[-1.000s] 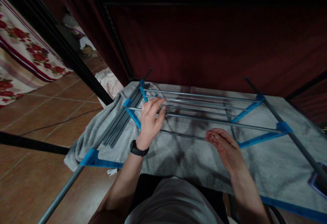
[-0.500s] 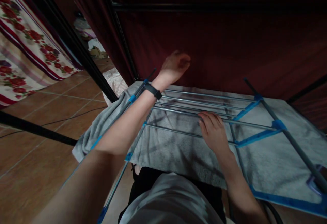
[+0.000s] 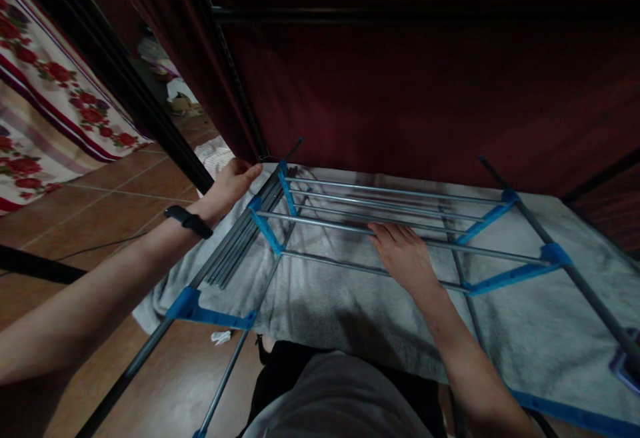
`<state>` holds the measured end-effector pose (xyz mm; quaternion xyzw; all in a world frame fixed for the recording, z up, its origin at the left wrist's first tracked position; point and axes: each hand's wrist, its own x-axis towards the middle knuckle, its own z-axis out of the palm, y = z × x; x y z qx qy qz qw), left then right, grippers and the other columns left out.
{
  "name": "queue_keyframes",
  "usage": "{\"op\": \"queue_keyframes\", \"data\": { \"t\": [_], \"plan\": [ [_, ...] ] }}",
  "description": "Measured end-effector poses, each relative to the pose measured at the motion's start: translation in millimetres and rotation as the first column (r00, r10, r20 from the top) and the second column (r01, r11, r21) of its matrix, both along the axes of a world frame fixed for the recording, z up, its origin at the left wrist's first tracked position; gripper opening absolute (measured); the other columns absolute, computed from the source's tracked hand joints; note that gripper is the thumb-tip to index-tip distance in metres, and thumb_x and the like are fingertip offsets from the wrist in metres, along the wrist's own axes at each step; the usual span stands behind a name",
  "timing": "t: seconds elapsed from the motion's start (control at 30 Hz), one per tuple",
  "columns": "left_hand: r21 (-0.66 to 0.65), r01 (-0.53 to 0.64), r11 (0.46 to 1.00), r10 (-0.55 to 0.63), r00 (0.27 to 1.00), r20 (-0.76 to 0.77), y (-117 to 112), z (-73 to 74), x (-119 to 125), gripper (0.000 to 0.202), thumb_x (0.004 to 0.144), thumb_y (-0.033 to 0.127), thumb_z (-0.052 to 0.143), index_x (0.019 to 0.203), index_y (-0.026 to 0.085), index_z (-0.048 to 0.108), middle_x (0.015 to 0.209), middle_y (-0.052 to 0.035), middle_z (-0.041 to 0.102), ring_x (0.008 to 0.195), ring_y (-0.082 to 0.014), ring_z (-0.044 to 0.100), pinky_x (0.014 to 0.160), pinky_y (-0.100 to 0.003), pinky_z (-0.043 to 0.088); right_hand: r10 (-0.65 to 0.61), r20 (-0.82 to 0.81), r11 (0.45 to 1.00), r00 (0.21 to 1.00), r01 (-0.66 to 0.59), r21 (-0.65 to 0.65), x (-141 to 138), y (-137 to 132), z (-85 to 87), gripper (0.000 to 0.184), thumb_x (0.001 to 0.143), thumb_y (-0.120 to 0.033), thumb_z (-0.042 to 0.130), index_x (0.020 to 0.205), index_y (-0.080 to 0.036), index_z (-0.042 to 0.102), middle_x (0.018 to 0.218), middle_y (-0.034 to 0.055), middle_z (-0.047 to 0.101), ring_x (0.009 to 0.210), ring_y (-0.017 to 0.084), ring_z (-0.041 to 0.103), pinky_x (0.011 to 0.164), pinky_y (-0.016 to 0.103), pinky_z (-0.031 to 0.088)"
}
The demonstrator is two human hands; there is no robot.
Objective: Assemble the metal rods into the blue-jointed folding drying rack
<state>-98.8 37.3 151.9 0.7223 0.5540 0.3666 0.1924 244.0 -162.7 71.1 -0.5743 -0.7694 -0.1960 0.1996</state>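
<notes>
A clothes drying rack (image 3: 345, 226) of grey metal tubes and blue plastic joints stands tilted over a grey towel (image 3: 330, 298). My right hand (image 3: 405, 255) has its fingers bent over one of the rack's crossbars, near the middle. Beside the rack's left side tube is my left hand (image 3: 233, 188), with a dark band on the wrist; its fingers point right toward the upper blue joint and appear to hold nothing. Several loose-looking grey tubes (image 3: 245, 235) lie bundled along that left side, below the hand.
Dark red curtain cloth (image 3: 400, 111) hangs behind a black metal frame (image 3: 350, 15). A black post (image 3: 165, 118) slants down on the left, before a floral cloth (image 3: 55, 85) and a tiled floor (image 3: 100, 211). A purple plastic piece (image 3: 625, 365) is at the right edge.
My left hand has swung left and down, from over the rack's far bars to beside its left tube, uncovering the tube bundle. My right hand stays on the crossbar, shifted slightly left.
</notes>
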Motion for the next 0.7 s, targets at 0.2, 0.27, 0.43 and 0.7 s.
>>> {"op": "queue_keyframes", "data": {
  "t": [0.2, 0.27, 0.43, 0.7],
  "plan": [
    [-0.582, 0.209, 0.785, 0.106, 0.882, 0.46, -16.7, -43.2, -7.0, 0.059, 0.086, 0.074, 0.06, 0.092, 0.016, 0.066, 0.08, -0.0119, 0.072, 0.066, -0.0235, 0.067, 0.059, -0.038, 0.056, 0.01, 0.061, 1.0, 0.998, -0.009, -0.017, -1.4, 5.9, 3.2, 0.023, 0.104, -0.028, 0.052, 0.119, -0.022, 0.068, 0.098, 0.0071, 0.072, 0.085, 0.022, 0.063, 0.08, 0.034, 0.042],
    [-0.617, 0.321, 0.719, 0.07, 0.849, 0.524, -16.6, -50.6, -7.7, 0.062, 0.087, 0.075, 0.056, 0.087, 0.014, 0.067, 0.078, -0.0124, 0.072, 0.065, -0.0231, 0.067, 0.059, -0.037, 0.056, 0.012, 0.075, 1.0, 0.997, -0.011, -0.012, -0.7, 5.9, 3.1, 0.024, 0.104, -0.027, 0.051, 0.12, -0.023, 0.068, 0.097, 0.0067, 0.072, 0.084, 0.021, 0.063, 0.08, 0.033, 0.042],
    [-0.587, 0.343, 0.733, 0.021, 0.852, 0.523, -18.8, -54.3, -9.4, 0.06, 0.091, 0.073, 0.052, 0.082, 0.016, 0.066, 0.062, -0.004, 0.065, 0.054, -0.0168, 0.06, 0.056, -0.032, 0.052, 0.018, 0.107, 1.0, 0.994, -0.018, 0.002, 0.5, 6.1, 2.8, 0.024, 0.104, -0.026, 0.051, 0.119, -0.022, 0.069, 0.096, 0.0058, 0.071, 0.081, 0.02, 0.062, 0.077, 0.034, 0.041],
    [-0.56, 0.324, 0.763, 0.023, 0.851, 0.524, -24.9, -48.5, -2.2, 0.051, 0.086, 0.069, 0.06, 0.065, 0.023, 0.063, 0.056, -0.0049, 0.058, 0.049, -0.0182, 0.055, 0.051, -0.033, 0.047, 0.045, 0.117, 0.999, 0.992, -0.043, -0.02, 2.8, 6.7, 5.2, 0.024, 0.105, -0.025, 0.049, 0.119, -0.022, 0.069, 0.098, 0.0045, 0.073, 0.08, 0.018, 0.065, 0.074, 0.033, 0.041]
  ]
}}
